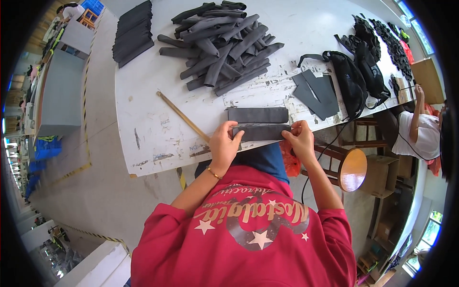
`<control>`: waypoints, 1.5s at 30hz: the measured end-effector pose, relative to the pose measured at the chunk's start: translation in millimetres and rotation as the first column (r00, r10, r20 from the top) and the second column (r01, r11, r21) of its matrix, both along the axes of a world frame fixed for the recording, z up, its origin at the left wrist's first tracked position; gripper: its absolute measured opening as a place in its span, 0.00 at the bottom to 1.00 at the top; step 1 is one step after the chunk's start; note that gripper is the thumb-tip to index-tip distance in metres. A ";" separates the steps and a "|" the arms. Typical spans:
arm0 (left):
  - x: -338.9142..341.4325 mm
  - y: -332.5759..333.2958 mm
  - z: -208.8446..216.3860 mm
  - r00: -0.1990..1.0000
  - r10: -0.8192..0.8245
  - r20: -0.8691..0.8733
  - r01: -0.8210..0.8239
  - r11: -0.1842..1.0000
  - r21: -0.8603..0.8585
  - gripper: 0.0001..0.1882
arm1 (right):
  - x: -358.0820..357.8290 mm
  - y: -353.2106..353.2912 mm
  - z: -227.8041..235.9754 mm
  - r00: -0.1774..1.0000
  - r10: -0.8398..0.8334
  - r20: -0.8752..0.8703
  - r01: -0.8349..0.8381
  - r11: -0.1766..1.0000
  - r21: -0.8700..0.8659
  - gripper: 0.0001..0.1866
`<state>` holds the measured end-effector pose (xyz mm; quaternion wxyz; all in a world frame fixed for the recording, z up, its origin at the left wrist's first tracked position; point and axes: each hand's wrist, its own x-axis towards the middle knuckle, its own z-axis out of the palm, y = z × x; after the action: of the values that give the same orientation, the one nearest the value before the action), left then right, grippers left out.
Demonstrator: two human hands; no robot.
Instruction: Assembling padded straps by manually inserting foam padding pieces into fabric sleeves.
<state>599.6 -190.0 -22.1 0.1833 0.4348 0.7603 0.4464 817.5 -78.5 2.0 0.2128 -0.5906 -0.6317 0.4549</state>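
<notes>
Between my hands a dark grey fabric strip [262, 133] is stretched along the table's near edge. My left hand [224, 141] pinches its left end between thumb and fingers. At the other end, my right hand [300, 138] grips the strip the same way. Just beyond it lies a second folded grey strip [258, 115], parallel and close to the first. Farther back rises a big loose pile of rolled grey fabric pieces [224, 43]. A wooden stick [184, 116] rests slanted on the tabletop, left of my left hand.
Flat dark panels [318, 95] and black bags [346, 81] lie to the right on the white table [143, 124]. A neat stack of dark pieces [133, 33] sits at the back left. A wooden stool [353, 170] stands right, near a seated person [418, 131]. A black cable hangs beside my right arm.
</notes>
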 end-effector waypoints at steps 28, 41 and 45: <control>-122.5 129.3 47.8 0.989 -0.089 -0.121 0.091 0.996 0.014 0.12 | 33.1 101.4 -19.5 0.512 0.112 0.852 -0.790 0.450 0.416 0.07; -80.8 99.1 95.9 0.275 -0.443 0.853 -0.172 0.851 0.497 0.16 | -45.2 27.9 90.7 0.955 0.295 -0.039 -0.234 0.825 0.514 0.18; -80.6 100.7 88.0 0.073 -0.372 0.925 -0.190 0.906 0.379 0.12 | -56.5 15.9 87.0 0.906 0.421 0.046 -0.323 0.618 0.717 0.17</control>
<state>519.0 -89.4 65.9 0.5827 0.0901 0.2894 0.7541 761.0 -62.5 89.0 0.3639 -0.2880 -0.8508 0.2466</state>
